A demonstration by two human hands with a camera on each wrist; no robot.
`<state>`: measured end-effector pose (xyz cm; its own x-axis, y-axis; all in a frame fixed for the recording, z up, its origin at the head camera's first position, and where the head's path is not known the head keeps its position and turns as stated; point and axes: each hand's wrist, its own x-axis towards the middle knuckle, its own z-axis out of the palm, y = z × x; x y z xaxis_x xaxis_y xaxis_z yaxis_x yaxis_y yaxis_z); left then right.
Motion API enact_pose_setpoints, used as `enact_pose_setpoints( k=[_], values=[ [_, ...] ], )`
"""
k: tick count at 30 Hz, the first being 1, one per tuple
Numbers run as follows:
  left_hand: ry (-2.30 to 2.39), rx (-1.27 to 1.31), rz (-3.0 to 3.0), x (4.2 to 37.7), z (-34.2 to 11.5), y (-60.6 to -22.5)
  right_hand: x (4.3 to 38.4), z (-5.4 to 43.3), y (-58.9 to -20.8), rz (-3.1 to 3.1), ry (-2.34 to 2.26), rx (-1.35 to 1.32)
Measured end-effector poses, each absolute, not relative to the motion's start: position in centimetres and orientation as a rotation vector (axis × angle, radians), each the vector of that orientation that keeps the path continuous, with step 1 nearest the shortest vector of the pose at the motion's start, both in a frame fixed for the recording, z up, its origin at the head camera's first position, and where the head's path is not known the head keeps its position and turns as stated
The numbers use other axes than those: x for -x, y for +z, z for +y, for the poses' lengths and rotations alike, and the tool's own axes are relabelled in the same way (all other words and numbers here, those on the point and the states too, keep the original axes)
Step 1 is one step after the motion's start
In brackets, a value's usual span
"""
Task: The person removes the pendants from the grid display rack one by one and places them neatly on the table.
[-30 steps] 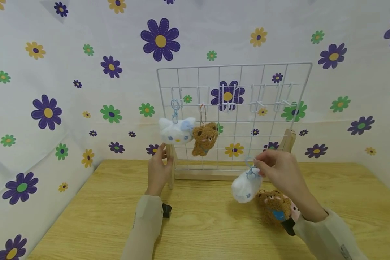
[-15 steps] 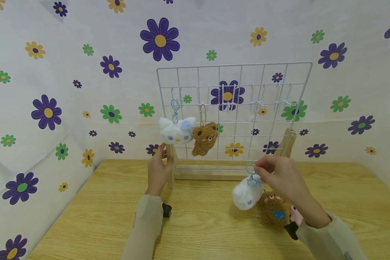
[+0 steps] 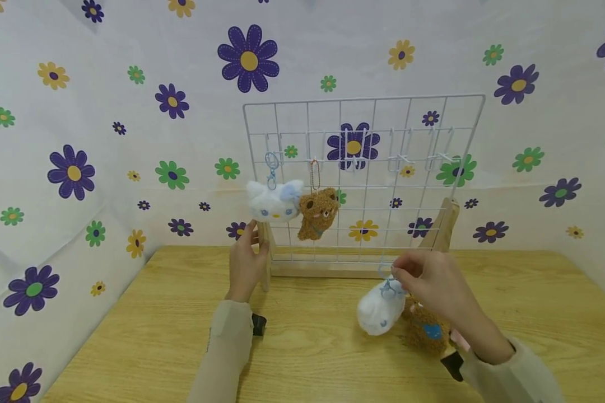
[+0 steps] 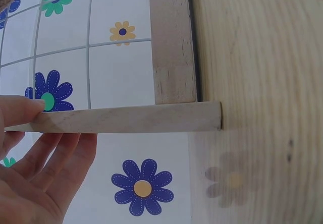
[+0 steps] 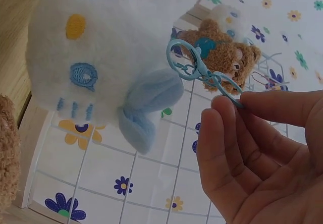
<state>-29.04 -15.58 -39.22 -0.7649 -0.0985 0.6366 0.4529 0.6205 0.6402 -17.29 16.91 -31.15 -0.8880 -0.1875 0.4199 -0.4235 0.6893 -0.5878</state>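
Two plush keychains hanging on wire rack (image 3: 363,168) above left hand (image 3: 245,263) gripping its wooden post (image 4: 126,117); third, white plush (image 3: 380,313), dangling below right hand (image 3: 433,282) pinching blue clasp (image 5: 202,72), brown bear (image 3: 426,330) underneath on table (image 3: 156,336), unhung.

No text, label, brand, number or sign can be read in any of the views.
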Motion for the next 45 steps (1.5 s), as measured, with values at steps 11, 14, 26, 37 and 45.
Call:
enact_pose_setpoints(
  k=[11,14,26,37,45],
  values=[
    [-1.122,0.288,-2.198,29.0,-15.5,-39.1,16.6,17.2,-31.9,-2.607,0.980,-0.488],
    [-1.123,0.288,-2.200,29.0,-15.5,-39.1,16.4,17.2,-31.9,-2.603,0.983,-0.495],
    [-1.137,0.276,-2.205,28.9,-15.6,-39.0,15.7,17.6,-32.2,-2.688,0.917,-0.520],
    [-1.125,0.284,-2.202,29.0,-15.6,-39.0,16.4,17.1,-33.0,-2.697,0.905,-0.567],
    [-1.129,0.276,-2.201,28.9,-15.6,-38.9,18.1,16.5,-34.3,-2.668,0.968,-0.603]
  ],
)
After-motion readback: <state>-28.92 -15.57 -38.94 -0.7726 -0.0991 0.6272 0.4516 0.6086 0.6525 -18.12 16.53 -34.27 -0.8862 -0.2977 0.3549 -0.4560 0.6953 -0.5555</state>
